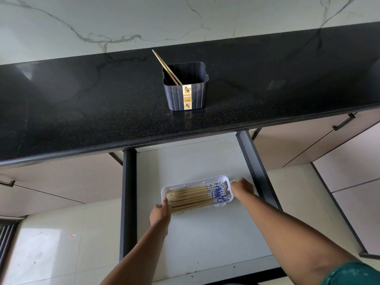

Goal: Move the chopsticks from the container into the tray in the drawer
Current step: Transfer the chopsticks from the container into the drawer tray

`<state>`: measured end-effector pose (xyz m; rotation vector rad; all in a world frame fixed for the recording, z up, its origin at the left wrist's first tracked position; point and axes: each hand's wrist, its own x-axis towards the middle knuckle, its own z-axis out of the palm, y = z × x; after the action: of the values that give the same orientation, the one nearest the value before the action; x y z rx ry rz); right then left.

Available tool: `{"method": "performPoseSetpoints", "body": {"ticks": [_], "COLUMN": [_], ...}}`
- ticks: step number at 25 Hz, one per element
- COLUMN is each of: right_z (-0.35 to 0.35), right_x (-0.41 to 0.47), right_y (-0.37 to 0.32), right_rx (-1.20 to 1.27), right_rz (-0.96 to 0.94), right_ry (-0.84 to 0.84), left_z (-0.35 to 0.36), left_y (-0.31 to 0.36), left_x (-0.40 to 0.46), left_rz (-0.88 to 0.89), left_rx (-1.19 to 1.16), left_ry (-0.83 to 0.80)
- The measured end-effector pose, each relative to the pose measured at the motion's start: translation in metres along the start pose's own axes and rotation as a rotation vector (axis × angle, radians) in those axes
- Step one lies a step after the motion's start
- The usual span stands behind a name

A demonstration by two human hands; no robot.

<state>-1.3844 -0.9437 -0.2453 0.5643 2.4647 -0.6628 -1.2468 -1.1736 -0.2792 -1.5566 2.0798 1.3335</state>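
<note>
A: Take the white tray [164, 191] as the marker. What sits to its left?

B: The dark left wall of the open drawer [129, 194], and beyond that pale cupboard fronts and a tiled floor. At the tray's left end is the left hand [160, 213], its fingers [165, 202] curled against the short rim, thumb over the edge, so it is gripping the tray.

A: And in the tray itself?

B: A row of chopsticks [191, 197] lying flat, side by side along its length, bare wood towards the left end and blue-and-white patterned tops towards the right end. The tray rests on the pale drawer floor, nearer the right wall than the left.

A: Above the tray?

B: Up on the black speckled counter [82, 112], behind the tray, stands a dark square container [197, 95] with a gold flowered label on its front. Two plain chopsticks in the container [164, 63] lean to the left, their ends poking past its rim.

A: At the tray's right end?

B: The right hand [242, 188] presses on the short rim there. Its fingers are bent over the far corner and mostly hidden by the back of the hand; they seem to hold the tray, but I cannot tell how tightly.

A: Farther right?

B: The drawer's dark right wall, then more cupboard fronts with a bar handle [343, 122].
</note>
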Motion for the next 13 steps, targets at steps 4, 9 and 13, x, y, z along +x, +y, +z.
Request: {"method": "performPoseSetpoints", "body": {"ticks": [4,9,13], "right_z": [0.016,0.006,0.001], "right_x": [-0.002,-0.008,-0.007], "right_y": [0.010,0.000,-0.005], "right_rx": [0.174,0.110,0.131], "right_rz": [0.106,0.128,0.119], "right_ry": [-0.185,-0.114,-0.205], "left_z": [0.003,-0.005,-0.006], "left_y": [0.000,0.009,0.013], "left_x": [-0.004,-0.004,-0.006], "left_rz": [-0.004,0.030,0.034], "left_rx": [-0.015,0.040,0.029], "left_ry": [0.019,0.003,-0.028]}}
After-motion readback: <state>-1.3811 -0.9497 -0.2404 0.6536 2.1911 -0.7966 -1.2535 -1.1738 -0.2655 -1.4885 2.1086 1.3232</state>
